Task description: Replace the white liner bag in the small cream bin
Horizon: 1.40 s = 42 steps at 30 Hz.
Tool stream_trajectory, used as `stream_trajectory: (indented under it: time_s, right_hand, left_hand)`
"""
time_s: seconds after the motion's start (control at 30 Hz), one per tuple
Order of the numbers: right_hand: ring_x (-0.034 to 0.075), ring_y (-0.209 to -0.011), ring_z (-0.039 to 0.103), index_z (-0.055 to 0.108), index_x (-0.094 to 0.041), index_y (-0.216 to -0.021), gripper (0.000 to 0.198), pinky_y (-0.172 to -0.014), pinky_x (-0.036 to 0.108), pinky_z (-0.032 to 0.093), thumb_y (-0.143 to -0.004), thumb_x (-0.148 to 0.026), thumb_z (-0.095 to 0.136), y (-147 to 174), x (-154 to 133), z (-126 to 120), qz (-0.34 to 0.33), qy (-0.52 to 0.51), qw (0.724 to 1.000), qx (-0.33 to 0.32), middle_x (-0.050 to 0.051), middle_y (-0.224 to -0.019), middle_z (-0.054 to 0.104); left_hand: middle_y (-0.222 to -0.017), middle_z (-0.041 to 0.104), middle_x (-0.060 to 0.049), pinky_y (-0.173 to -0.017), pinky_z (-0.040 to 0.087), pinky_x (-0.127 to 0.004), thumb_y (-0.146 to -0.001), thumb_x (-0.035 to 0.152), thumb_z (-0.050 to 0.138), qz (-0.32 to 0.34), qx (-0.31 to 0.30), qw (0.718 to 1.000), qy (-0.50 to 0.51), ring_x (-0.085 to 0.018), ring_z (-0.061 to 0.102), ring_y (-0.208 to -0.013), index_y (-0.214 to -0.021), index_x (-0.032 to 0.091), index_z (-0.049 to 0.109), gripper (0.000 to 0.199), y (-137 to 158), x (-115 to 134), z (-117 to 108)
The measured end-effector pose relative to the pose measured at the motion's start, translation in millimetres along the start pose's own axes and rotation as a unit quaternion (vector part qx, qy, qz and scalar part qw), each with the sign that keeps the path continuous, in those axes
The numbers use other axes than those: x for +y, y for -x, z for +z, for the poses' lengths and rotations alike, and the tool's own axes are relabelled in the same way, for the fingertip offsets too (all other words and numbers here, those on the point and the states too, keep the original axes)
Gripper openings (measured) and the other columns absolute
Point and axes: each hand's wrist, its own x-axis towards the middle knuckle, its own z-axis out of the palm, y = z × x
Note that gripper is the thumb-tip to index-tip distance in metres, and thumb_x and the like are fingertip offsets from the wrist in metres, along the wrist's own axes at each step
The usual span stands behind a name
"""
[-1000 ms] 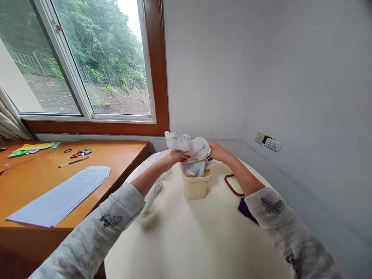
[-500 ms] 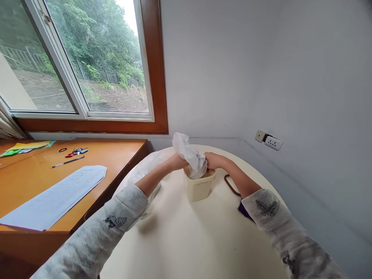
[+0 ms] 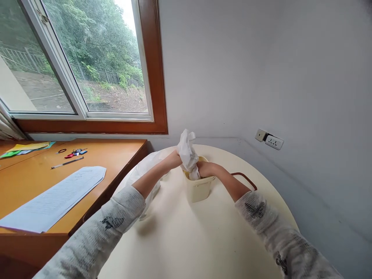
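Observation:
A crumpled white plastic bag [image 3: 187, 150] stands up out of a small cream plastic tub [image 3: 199, 191] on the round table. My left hand [image 3: 174, 158] is closed around the bag's left side, above the rim. Reaching into the mouth of the tub, my right hand [image 3: 205, 169] is closed at the lower part of the bag; its fingertips are hidden. The inside of the tub is mostly covered by the bag and my hands.
A clear plastic bag [image 3: 147, 166] lies left of the tub on the cream table [image 3: 188, 240]. A brown loop [image 3: 246, 178] shows behind my right forearm. On the wooden desk [image 3: 122, 151] are papers [image 3: 58, 197], a pen [image 3: 67, 162] and keys [image 3: 76, 153].
My right hand has moved left and down into the tub's mouth. The bag's top has shifted slightly right and is more upright. The purple thing by my right sleeve is now hidden.

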Motion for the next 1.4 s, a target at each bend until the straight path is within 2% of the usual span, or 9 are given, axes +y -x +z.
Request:
stream_trajectory:
  time_s: [0.17, 0.3, 0.47, 0.7, 0.93, 1.03, 1.13, 1.27, 1.4]
  right_hand:
    - [0.020, -0.073, 0.063, 0.061, -0.016, -0.096, 0.028, -0.058, 0.025, 0.047, -0.069, -0.015, 0.056, 2, -5, 3, 0.023, -0.046, 0.998, -0.045, 0.008, -0.095, 0.067]
    - [0.018, -0.064, 0.063, 0.062, -0.017, -0.093, 0.025, -0.052, 0.024, 0.046, -0.068, -0.022, 0.059, 8, -6, -2, 0.032, -0.096, 0.994, -0.033, 0.006, -0.088, 0.068]
    - [0.017, -0.069, 0.063, 0.061, -0.016, -0.071, 0.011, -0.056, 0.022, 0.047, -0.071, -0.026, 0.058, 24, 10, -24, 0.011, -0.177, 0.983, 0.042, 0.005, -0.080, 0.067]
    - [0.011, -0.078, 0.061, 0.055, -0.016, -0.084, 0.022, -0.065, 0.020, 0.047, -0.084, -0.035, 0.043, 42, 13, -50, -0.006, -0.279, 0.937, 0.208, 0.007, -0.090, 0.063]
    - [0.018, -0.086, 0.060, 0.054, -0.022, -0.108, 0.047, -0.063, 0.028, 0.052, -0.078, -0.059, 0.047, 55, -35, -47, -0.106, -0.439, 0.887, 0.094, 0.008, -0.107, 0.060]
    - [0.019, -0.095, 0.057, 0.056, -0.023, -0.110, 0.041, -0.071, 0.029, 0.050, -0.076, -0.045, 0.057, 47, -38, -40, -0.111, -0.391, 0.900, 0.156, 0.006, -0.110, 0.061]
    - [0.018, -0.089, 0.059, 0.061, -0.018, -0.102, 0.033, -0.075, 0.028, 0.047, -0.072, -0.031, 0.059, 38, -35, -34, -0.084, -0.319, 0.915, 0.232, 0.006, -0.101, 0.065]
    - [0.017, -0.075, 0.059, 0.065, -0.014, -0.082, 0.020, -0.064, 0.025, 0.046, -0.071, -0.028, 0.055, 38, -36, -32, -0.057, -0.235, 0.927, 0.288, 0.005, -0.081, 0.067]
    - [0.015, -0.073, 0.058, 0.064, -0.015, -0.074, 0.018, -0.064, 0.024, 0.045, -0.073, -0.027, 0.051, 43, -37, -33, -0.072, -0.253, 0.915, 0.308, 0.003, -0.078, 0.067]
  left_hand:
    - [-0.084, 0.061, -0.004, -0.062, 0.044, -0.026, -0.066, 0.028, 0.057, -0.005, 0.023, 0.999, 0.041, -0.018, 0.051, -0.076, -0.080, 0.015, 0.058, 0.019, 8, -12, 10]
    - [-0.077, 0.058, -0.001, -0.059, 0.041, -0.025, -0.067, 0.027, 0.057, 0.008, 0.047, 0.996, 0.076, -0.015, 0.049, -0.070, -0.076, 0.016, 0.056, 0.015, 8, -17, 13]
    - [-0.081, 0.059, -0.002, -0.065, 0.043, -0.027, -0.067, 0.032, 0.062, 0.032, 0.067, 0.990, 0.121, -0.018, 0.050, -0.077, -0.082, 0.016, 0.058, 0.022, 5, -4, -2]
    - [-0.095, 0.060, -0.002, -0.068, 0.045, -0.025, -0.071, 0.035, 0.064, 0.084, 0.064, 0.974, 0.199, -0.018, 0.053, -0.088, -0.098, 0.022, 0.058, 0.030, 11, 29, -22]
    - [-0.092, 0.067, -0.008, -0.078, 0.045, -0.033, -0.069, 0.028, 0.066, 0.086, -0.073, 0.969, 0.219, -0.025, 0.058, -0.091, -0.098, 0.016, 0.065, 0.032, 27, 45, -20]
    - [-0.093, 0.067, -0.009, -0.083, 0.044, -0.036, -0.067, 0.021, 0.063, 0.044, -0.138, 0.958, 0.248, -0.025, 0.060, -0.092, -0.103, 0.015, 0.063, 0.037, 33, 46, -26]
    - [-0.099, 0.066, -0.011, -0.084, 0.043, -0.039, -0.073, 0.034, 0.056, 0.014, -0.172, 0.938, 0.301, -0.026, 0.059, -0.095, -0.108, 0.016, 0.061, 0.040, 38, 50, -30]
    - [-0.107, 0.063, -0.009, -0.084, 0.043, -0.038, -0.073, 0.039, 0.064, 0.022, -0.101, 0.963, 0.250, -0.025, 0.056, -0.101, -0.114, 0.021, 0.056, 0.045, 41, 52, -19]
    - [-0.087, 0.067, -0.008, -0.075, 0.044, -0.033, -0.069, 0.035, 0.070, 0.013, 0.028, 0.977, 0.212, -0.023, 0.059, -0.086, -0.090, 0.013, 0.064, 0.031, 38, 42, -10]
